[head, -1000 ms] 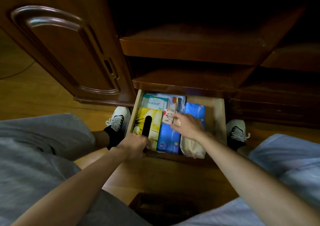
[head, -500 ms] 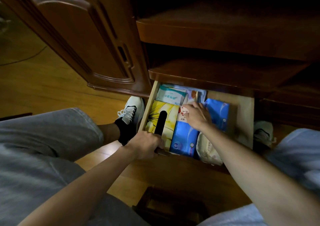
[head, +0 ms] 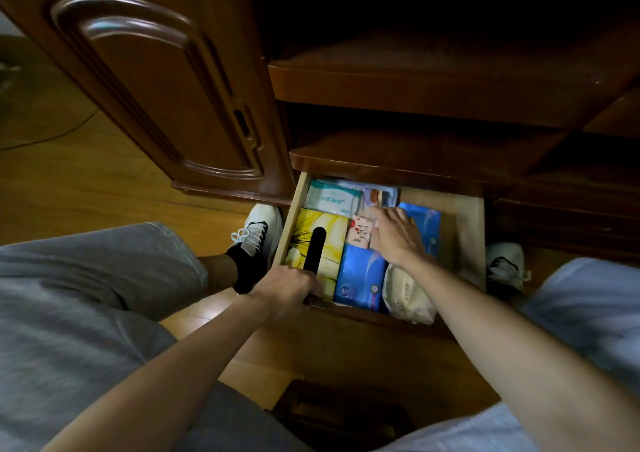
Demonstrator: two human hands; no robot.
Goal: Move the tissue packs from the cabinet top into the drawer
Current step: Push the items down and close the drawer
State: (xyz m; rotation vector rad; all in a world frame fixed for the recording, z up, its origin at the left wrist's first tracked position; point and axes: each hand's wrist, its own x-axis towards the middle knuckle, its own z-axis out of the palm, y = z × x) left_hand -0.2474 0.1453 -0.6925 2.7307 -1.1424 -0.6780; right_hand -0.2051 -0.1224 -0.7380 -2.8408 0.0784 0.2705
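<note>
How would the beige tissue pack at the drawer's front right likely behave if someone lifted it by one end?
The beige tissue pack would probably sag, since its wrapper looks wrinkled and bulges over the drawer front. It is likely light for its size, being soft tissue. The film looks smooth, so it might slip from a loose pinch.

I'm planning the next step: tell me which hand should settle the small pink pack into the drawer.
Right. The right hand already lies on the small pink pack inside the drawer, while the left hand grips the drawer's front edge, probably steadying it.
</note>
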